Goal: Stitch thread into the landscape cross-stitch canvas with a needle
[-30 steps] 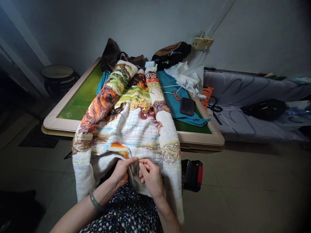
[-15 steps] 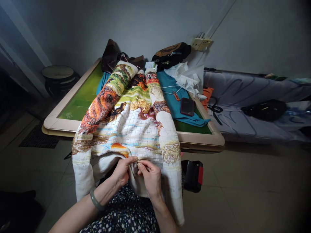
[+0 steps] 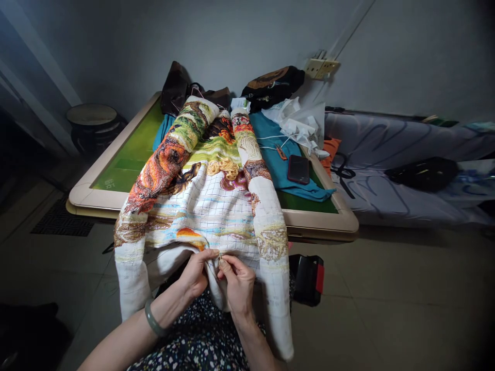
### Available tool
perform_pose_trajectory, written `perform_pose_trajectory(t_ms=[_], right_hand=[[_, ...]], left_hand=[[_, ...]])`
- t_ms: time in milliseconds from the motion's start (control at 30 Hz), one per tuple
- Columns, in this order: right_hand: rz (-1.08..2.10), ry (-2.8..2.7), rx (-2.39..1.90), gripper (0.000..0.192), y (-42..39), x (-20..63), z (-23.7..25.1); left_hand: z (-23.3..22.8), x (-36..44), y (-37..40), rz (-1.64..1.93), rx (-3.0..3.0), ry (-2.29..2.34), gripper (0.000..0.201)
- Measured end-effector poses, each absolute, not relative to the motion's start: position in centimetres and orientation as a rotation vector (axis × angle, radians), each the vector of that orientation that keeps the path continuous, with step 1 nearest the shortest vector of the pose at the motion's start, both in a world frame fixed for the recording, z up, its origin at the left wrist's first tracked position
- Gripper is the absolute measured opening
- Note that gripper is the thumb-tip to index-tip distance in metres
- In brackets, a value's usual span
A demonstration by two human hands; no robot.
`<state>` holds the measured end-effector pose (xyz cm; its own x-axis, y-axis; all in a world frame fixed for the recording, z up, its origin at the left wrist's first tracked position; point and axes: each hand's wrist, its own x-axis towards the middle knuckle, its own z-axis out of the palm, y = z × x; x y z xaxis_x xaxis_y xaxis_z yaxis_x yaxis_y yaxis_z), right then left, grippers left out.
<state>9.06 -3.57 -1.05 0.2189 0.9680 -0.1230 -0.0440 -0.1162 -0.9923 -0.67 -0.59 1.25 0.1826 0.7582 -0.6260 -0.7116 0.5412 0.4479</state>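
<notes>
Pinched between your left hand (image 3: 196, 273) and right hand (image 3: 236, 281) is the near edge of the cross-stitch cloth (image 3: 204, 206), fingertips pressed together on its fold. It drapes from the green table (image 3: 127, 154) into your lap, a phone (image 3: 298, 169) lying beside it.
</notes>
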Motion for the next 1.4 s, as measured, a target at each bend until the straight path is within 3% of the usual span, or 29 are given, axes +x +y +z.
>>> perform_pose_trajectory(t_ms=[667,900,1033,1267,1400], right_hand=[[1.143,-0.894,-1.372,0.020,-2.8,8.8,0.3],[0.747,-1.724,-1.551,0.021,-1.5,10.4,2.6],[0.544,-1.745,-1.535,0.020,-1.2,10.3,3.4],[1.399,-0.903,-1.127,0.028,0.6,11.3,4.2],[1.296,-0.741,-0.955,0.028,1.0,13.1,5.5]], left_hand=[[1.2,-0.9,-1.0,1.005,0.180,0.827,0.021],[0.7,-1.4,-1.3,1.149,0.240,0.948,0.026],[0.9,-1.6,-1.3,1.174,0.300,0.944,0.029],[1.0,-1.7,-1.3,1.182,0.342,0.952,0.033],[0.8,-1.6,-1.2,1.223,0.320,0.944,0.042]])
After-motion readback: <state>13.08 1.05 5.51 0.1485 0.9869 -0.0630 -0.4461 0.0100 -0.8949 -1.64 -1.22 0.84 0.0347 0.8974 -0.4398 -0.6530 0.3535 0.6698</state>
